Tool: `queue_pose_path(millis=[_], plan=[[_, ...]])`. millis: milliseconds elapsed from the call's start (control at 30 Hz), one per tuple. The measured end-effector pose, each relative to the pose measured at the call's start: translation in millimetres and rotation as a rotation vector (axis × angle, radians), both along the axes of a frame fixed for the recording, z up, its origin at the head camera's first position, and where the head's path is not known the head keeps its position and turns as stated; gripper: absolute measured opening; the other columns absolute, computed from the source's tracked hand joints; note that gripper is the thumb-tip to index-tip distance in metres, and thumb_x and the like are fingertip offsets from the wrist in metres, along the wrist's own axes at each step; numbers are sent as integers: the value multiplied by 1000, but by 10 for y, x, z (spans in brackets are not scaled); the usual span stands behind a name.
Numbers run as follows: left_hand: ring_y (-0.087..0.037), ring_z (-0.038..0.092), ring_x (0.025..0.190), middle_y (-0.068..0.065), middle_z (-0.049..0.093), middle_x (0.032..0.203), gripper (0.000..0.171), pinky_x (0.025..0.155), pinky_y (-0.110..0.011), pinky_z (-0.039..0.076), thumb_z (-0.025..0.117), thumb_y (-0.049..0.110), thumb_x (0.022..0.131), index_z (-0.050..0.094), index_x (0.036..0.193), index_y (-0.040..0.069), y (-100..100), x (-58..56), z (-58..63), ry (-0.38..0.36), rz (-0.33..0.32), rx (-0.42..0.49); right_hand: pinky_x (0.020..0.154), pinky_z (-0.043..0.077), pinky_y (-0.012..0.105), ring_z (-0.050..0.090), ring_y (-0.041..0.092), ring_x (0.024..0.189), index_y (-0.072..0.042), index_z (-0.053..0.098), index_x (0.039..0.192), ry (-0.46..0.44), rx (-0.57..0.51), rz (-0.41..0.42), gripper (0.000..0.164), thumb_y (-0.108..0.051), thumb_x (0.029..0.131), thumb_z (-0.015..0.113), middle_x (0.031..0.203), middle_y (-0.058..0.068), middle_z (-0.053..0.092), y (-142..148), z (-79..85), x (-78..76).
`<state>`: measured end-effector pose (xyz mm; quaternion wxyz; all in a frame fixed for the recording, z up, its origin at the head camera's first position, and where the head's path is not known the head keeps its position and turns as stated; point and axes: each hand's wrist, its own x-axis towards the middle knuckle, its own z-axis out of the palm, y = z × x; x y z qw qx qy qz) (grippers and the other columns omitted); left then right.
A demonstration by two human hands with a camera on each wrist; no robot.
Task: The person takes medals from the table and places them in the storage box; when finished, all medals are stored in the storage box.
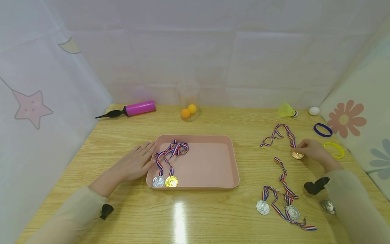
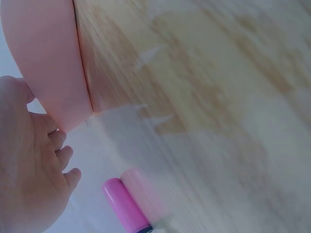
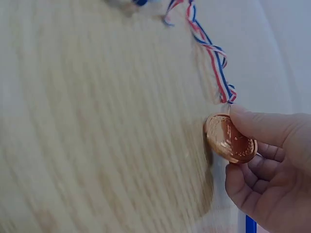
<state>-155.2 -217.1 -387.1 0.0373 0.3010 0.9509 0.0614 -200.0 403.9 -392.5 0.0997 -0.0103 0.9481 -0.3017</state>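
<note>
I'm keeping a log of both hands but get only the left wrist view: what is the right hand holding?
Observer: The right hand pinches a round, shiny bronze-coloured medal.
Operator: I see only the outside of the pink rectangular tray; what lies in it?
Observer: A round silver-coloured medal and a round gold-coloured medal, with striped red, white and blue ribbons.
Operator: And beyond the tray?
Observer: In the head view, a clear cylindrical container with two small orange balls in it.
</note>
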Motion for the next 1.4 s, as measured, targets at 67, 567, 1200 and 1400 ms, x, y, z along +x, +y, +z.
queue_pose_path(millis=[67,567,1200,1400], plan=[[-36,15,135,-18,16,150,59,108,-49,14,30,33,101,19,144,-5,3,2,5,-2,0,0,65,45,30,52,19,82,5,50,97,-36,-95,-13,37,-29,90,61,96,13,58,7,9,4],[-36,14,135,-18,16,150,60,109,-49,13,30,35,101,19,144,-4,-2,-5,7,-4,5,-15,74,49,20,55,4,85,-16,43,131,-28,-545,34,37,-19,95,52,102,-10,59,104,56,3],[-36,15,135,-18,16,150,60,108,-49,14,31,34,101,19,144,-5,-1,-4,-1,1,3,-7,73,50,19,59,9,89,-13,65,112,81,-1097,111,34,5,95,43,105,-1,63,-86,323,-35],[-36,14,135,-18,16,150,59,108,-49,13,32,33,100,19,144,-5,2,-8,2,-2,1,-1,75,49,17,58,7,88,-15,60,122,153,-968,126,35,2,95,44,108,-4,59,-174,507,-30]])
